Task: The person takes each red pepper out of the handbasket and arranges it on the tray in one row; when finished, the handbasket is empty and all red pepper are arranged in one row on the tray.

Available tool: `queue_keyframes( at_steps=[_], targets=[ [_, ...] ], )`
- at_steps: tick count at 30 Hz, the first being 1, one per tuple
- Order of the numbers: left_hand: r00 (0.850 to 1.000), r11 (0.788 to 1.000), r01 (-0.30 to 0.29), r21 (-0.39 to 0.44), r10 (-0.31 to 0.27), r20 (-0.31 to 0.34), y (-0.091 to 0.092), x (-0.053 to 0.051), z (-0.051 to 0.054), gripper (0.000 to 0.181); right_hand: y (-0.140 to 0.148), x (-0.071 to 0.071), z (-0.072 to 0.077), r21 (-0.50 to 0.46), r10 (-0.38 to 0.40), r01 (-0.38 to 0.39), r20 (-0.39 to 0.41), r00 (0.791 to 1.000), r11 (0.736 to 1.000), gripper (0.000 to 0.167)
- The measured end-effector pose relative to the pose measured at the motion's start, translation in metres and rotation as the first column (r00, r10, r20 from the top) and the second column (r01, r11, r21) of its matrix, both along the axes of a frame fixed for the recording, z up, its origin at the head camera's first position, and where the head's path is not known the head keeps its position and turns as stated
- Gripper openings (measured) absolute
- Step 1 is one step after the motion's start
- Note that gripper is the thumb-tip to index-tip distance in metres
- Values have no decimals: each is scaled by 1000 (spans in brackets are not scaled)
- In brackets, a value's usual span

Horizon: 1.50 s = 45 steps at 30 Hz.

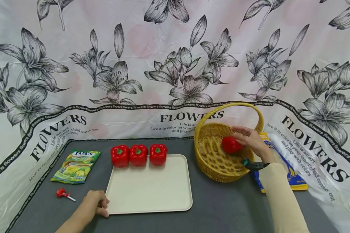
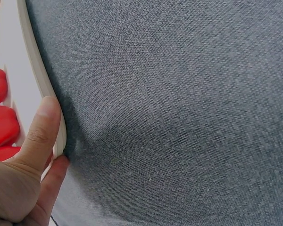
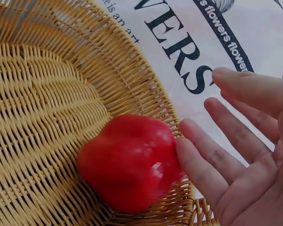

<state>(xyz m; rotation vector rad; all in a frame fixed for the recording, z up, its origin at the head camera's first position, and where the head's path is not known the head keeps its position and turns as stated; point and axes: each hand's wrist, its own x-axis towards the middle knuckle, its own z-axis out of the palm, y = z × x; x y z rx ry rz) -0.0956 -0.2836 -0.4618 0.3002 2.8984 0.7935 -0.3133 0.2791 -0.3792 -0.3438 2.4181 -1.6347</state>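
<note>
My left hand (image 1: 92,204) holds the near left corner of a cream rectangular tray (image 1: 148,191), thumb and a finger against its rim (image 2: 61,136). Three red bell peppers with green stems stand in a row at the tray's far edge: left (image 1: 120,156), middle (image 1: 138,155) and right (image 1: 158,154). Another red bell pepper (image 3: 129,162) lies on its side against the inner wall of a yellow wicker basket (image 1: 213,171). Over the basket's right side, my right hand (image 1: 250,140) has its fingers spread and extended, fingertips beside that pepper; whether they touch it is unclear.
A green snack packet (image 1: 76,166) and a red lollipop (image 1: 64,194) lie left of the tray. Behind the right forearm is a blue and yellow bag (image 1: 294,179). The basket's tall handle (image 1: 236,104) arches above it. A flower-printed cloth hangs behind the grey table.
</note>
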Motion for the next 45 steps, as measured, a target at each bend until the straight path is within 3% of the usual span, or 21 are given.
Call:
queue_keyframes(
  at_steps=[8,13,17,22,25,30,36,41,43,45],
  targets=[
    [1000,1000,-6,11,6,0,-1,0,0,31,2,-3,-3,-46,-68,69,22,997,997,55],
    [1000,1000,-2,19,2,2,-1,0,-1,31,-1,-3,-5,-85,-54,59,64,997,995,56],
    [1000,999,5,32,-5,3,-2,-1,-1,31,-2,0,-7,-29,-84,85,40,996,996,57],
    [999,999,37,20,-36,-39,-4,-1,-1,31,-6,2,-11,116,-166,164,6,986,980,57],
    [997,999,41,9,-40,-60,-5,0,-1,31,-12,2,-14,132,-231,223,55,971,966,62],
    [998,999,38,10,-38,-46,-3,0,-1,31,-22,4,-20,53,-304,299,170,937,953,63],
    [1000,999,24,27,-24,-12,-2,1,-5,31,-28,11,-24,80,-383,375,217,898,924,62],
    [999,1000,21,20,-20,-49,-4,1,-4,32,-23,18,-20,118,-300,277,296,907,954,60],
    [997,999,29,28,-27,-67,-4,1,-5,32,-20,19,-20,94,-240,221,373,896,971,55],
    [995,998,51,36,-47,-83,-3,1,-5,32,-18,18,-20,65,-192,183,452,871,981,51]
  ],
)
